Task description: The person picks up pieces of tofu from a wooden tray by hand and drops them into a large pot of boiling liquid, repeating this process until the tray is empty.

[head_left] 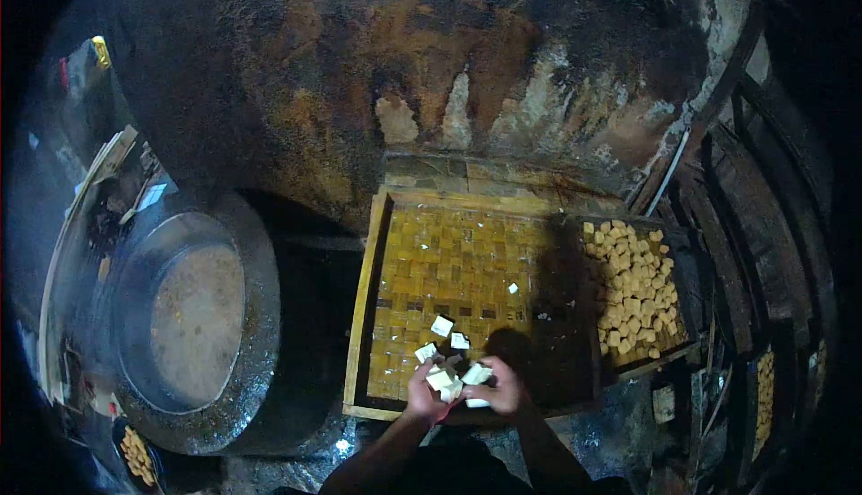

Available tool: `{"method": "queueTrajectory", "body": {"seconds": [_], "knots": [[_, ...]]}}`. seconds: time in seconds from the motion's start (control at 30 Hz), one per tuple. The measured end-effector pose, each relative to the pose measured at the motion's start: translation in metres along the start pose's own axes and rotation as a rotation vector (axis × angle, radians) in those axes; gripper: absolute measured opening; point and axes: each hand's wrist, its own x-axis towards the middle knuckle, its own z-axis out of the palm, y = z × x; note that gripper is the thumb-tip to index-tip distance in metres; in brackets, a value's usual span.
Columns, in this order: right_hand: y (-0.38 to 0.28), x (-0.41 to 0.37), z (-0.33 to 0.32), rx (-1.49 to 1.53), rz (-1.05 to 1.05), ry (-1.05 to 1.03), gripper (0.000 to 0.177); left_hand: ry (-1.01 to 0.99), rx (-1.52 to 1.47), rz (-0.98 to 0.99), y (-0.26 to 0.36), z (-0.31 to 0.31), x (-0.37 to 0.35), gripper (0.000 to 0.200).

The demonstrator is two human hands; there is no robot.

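Near the front edge of a woven bamboo tray (449, 262) with a wooden frame, both hands are close together. My left hand (420, 394) is cupped around several white tofu pieces (440, 378). My right hand (506, 391) grips more tofu pieces (476, 375) between thumb and fingers. Just beyond the fingers, a few loose tofu cubes (441, 325) lie on the weave. Small white crumbs are scattered over the tray, with one larger bit (513, 289) right of the middle. The exact number of pieces held is hidden by the fingers.
At the right stands a second tray piled with golden-brown fried cubes (633, 284). A large round wok (202, 315) set in a dark stove is on the left. Below it sits a container of brown cubes (136, 455). A stained wall (449, 64) rises behind the trays.
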Motion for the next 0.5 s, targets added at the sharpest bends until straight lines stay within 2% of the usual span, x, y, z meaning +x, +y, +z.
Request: {"method": "queueTrajectory", "body": {"seconds": [0.07,0.1,0.13,0.2,0.27,0.3,0.33,0.4,0.43,0.47,0.5], "knots": [[-0.027,0.008,0.048,-0.07,-0.261,0.023,0.059,-0.044,-0.021,0.079,0.004,0.01,-0.007,0.053],[-0.046,0.01,0.059,-0.421,-0.268,0.018,0.055,-0.229,0.035,0.077,0.012,-0.002,0.0,0.055],[-0.076,0.006,0.074,-0.865,-0.429,0.075,0.055,-0.412,0.092,0.075,0.02,-0.01,0.003,0.057],[-0.095,0.009,0.085,-0.828,-0.53,0.107,0.054,-0.394,-0.002,0.053,0.038,-0.007,-0.008,0.061],[-0.082,0.022,0.083,-0.403,-0.482,0.211,0.054,-0.358,-0.208,0.012,0.057,-0.001,-0.027,0.07],[-0.07,0.031,0.083,-0.105,-0.395,0.281,0.057,-0.329,-0.212,-0.039,0.075,0.013,-0.045,0.074],[-0.038,0.045,0.075,-0.201,-0.458,0.411,0.067,-0.351,-0.208,-0.014,0.088,0.007,-0.048,0.076],[-0.009,0.067,0.065,-0.671,-0.501,0.518,0.081,-0.485,-0.232,0.04,0.115,0.008,-0.062,0.078],[0.026,0.085,0.063,-0.798,-0.479,0.53,0.096,-0.441,-0.213,0.094,0.127,0.005,-0.067,0.08],[0.028,0.089,0.067,-0.792,-0.488,0.512,0.096,-0.473,-0.289,-0.016,0.144,-0.008,-0.069,0.078],[0.028,0.097,0.071,-1.0,-0.457,0.436,0.098,-0.53,-0.292,0.054,0.159,-0.006,-0.074,0.076]]}}
